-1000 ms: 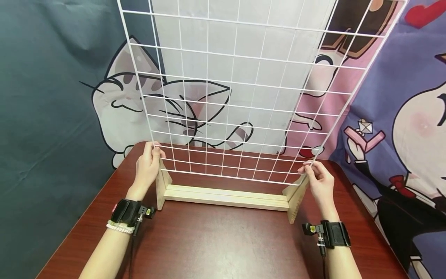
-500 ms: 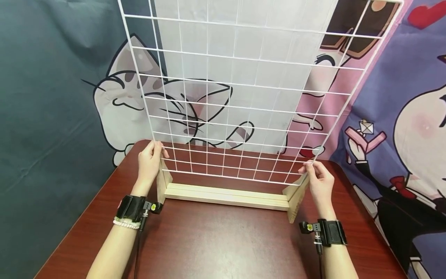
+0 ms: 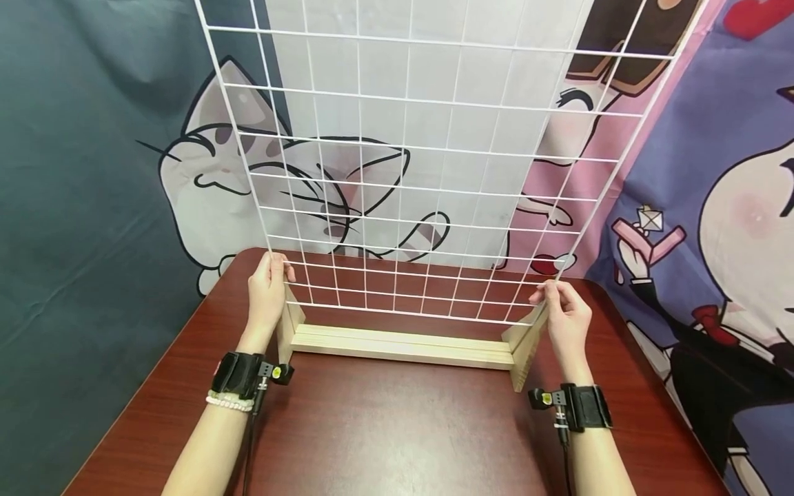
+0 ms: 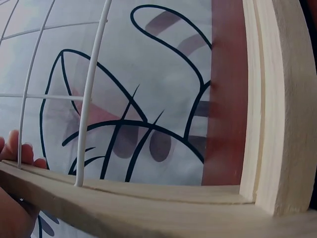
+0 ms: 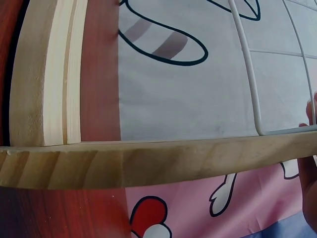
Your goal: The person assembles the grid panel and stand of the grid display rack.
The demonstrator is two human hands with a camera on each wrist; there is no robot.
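Observation:
A white wire grid panel (image 3: pixel 394 313) stands tilted between two wooden side boards of a stand. My left hand (image 3: pixel 265 293) pinches the panel's left edge at the top of the left side board (image 3: pixel 284 331); fingertips show behind the board in the left wrist view. The right hand (image 3: pixel 568 313) grips the opposite edge by the top of the right side board (image 3: pixel 527 353), with fingers on one face and thumb on the other. In the right wrist view, the panel's lower corner (image 5: pixel 260 130) meets the board's inner face. A grooved wooden crossbar (image 3: pixel 403 344) joins the boards below the panel.
The stand rests on a reddish-brown table (image 3: pixel 397 427). Behind it hangs a cartoon-printed cloth (image 3: pixel 651 193), with a plain dark green part at the left. Each wrist wears a black strap with a small camera and cable.
The left hand has shifted slightly right and its wrist has turned inward. The panel's upper part leans slightly leftward in the view; the right hand has barely moved.

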